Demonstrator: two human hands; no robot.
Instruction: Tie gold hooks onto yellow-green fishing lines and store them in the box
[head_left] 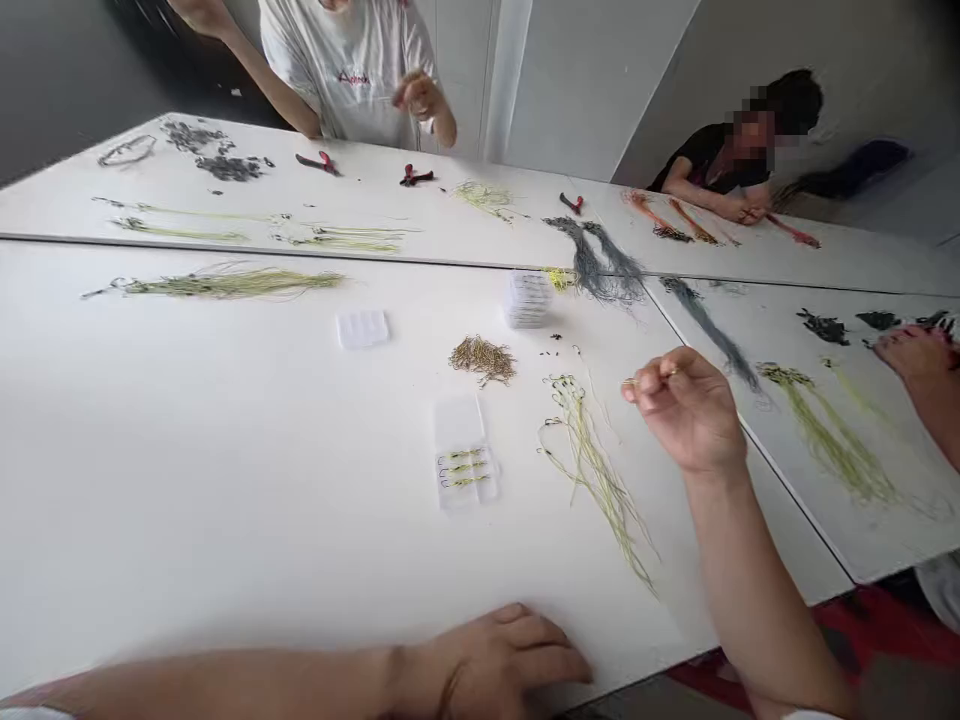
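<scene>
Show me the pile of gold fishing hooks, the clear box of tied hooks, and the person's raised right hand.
Gold fishing hooks [482, 360]: head view, middle of the pile.
Clear box [454, 425]: head view, bare upper part.
Right hand [686, 410]: head view, back of the hand.

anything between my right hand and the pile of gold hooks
Yes: the yellow-green lines lie flat on the table between the right hand and the pile of gold hooks, and a few small dark bits sit near the pile.

The tiny bit pinched in the right hand's fingertips [628, 390] is too small to tell, as are the dark specks [553, 352] beyond them.
</scene>
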